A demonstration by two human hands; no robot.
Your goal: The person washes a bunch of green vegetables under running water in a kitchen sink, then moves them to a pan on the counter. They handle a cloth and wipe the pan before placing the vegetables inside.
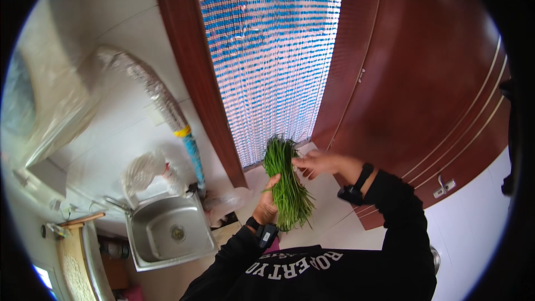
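A thick bunch of long green leafy stalks, which look like Chinese chives [287,188], is held upright in front of my body. My left hand [268,202] grips the bunch from its left side, the thumb lying across the stalks. At the upper right of the bunch is my right hand [314,164], its fingers spread and slightly blurred beside the stalks; whether they touch any stalk is hard to tell. Both wrists wear black straps with small devices.
A stainless steel sink [167,234] stands at lower left, plastic bags [144,173] above it. A wrapped duct [167,104] runs down the wall. Ahead hangs a blue and white bead curtain [276,62] in a doorway; a dark red door [401,92] is at right.
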